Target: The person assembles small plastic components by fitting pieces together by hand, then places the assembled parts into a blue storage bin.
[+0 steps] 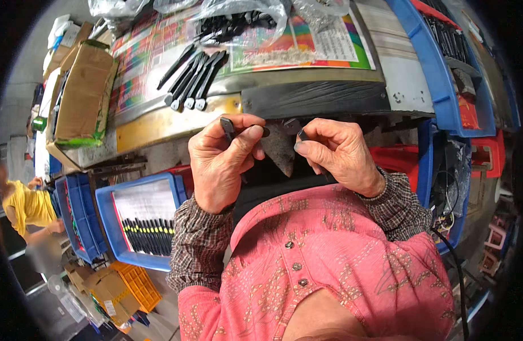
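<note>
Within the narrow left grip (pixel 223 162), a black strip (pixel 227 127), and within the right grip (pixel 344 154), a black piece (pixel 302 135)

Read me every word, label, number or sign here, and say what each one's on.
White panel, upper right of centre: fine print, too small to read.
Pink sheet, upper left: apparent print, too blurred to read.
Cardboard box, lower left: white label, too small to read.
Dark piece in left hand, small dark piece in right hand: no text visible.

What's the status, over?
Left fingers: pinching dark part. Right fingers: pinching small black piece. Grey pointed object visible between them. Black handles beyond, untouched.
</note>
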Available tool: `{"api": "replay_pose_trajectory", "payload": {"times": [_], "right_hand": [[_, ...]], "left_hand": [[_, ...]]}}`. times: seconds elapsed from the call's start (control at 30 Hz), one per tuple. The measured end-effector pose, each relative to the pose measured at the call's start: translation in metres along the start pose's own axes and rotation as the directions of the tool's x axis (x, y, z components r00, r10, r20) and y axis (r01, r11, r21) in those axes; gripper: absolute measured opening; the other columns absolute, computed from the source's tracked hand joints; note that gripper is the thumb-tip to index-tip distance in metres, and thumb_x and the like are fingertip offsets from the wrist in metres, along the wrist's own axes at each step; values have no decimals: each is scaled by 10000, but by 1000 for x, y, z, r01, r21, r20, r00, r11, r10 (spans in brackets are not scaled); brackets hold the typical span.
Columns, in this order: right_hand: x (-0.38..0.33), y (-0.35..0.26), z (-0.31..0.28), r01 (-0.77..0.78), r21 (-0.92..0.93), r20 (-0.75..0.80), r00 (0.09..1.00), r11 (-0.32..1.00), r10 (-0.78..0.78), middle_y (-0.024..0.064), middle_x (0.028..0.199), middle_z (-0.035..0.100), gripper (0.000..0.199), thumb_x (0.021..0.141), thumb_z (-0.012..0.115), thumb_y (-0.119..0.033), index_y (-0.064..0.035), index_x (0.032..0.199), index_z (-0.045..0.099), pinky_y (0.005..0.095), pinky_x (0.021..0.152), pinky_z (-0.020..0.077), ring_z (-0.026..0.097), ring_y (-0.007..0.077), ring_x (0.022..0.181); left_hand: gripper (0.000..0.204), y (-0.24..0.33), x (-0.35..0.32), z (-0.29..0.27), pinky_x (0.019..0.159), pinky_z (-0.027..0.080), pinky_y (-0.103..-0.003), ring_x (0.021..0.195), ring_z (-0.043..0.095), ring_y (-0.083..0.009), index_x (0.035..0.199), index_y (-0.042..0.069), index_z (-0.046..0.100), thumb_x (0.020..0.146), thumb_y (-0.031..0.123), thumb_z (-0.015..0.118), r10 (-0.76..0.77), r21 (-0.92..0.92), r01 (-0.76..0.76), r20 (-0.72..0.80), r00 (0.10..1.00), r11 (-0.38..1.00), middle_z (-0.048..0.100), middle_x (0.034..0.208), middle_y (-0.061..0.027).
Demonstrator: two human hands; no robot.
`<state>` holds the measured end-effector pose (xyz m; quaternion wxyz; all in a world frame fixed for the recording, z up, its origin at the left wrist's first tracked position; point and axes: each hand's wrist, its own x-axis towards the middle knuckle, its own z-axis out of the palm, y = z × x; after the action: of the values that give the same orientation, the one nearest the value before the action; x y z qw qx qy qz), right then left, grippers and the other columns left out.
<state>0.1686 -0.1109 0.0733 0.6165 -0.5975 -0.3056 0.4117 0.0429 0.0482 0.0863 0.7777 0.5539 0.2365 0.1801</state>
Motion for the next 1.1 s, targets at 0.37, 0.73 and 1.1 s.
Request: {"api": "replay_pose_trajectory", "payload": {"times": [0.37, 0.73, 1.1], "right_hand": [[-4, 31, 31, -7, -57, 64, 998, 998, 11, -18, 647, 547, 163, 862, 645, -135, 17, 824, 601, 197, 502, 411, 492, 25, 578], [0, 40, 47, -89, -122, 149, 983, 989, 107, -20, 685, 549, 106, 880, 604, -97, 8, 879, 612, 182, 526, 397, 497, 22, 611], [7, 41, 53, -157, -173, 175, 967, 972, 187, -35, 635, 544, 151, 895, 586, -173, -27, 887, 625, 166, 431, 338, 433, -4, 501]], "left_hand": [[127, -41, -30, -16, 408, 288, -162, 552, 471, -42, 960, -1, 631, 845, 49, 650, -155, -313, 124, -74, 985, 942, 589, 751, -8], [131, -58, -35, -35, 409, 281, -165, 535, 414, -24, 956, 5, 635, 840, 61, 662, -198, -352, 152, -98, 975, 923, 558, 731, 24], [121, -66, -34, -42, 412, 296, -166, 536, 423, -29, 936, 12, 627, 836, 65, 669, -207, -336, 153, -130, 970, 929, 573, 746, 11]]}}
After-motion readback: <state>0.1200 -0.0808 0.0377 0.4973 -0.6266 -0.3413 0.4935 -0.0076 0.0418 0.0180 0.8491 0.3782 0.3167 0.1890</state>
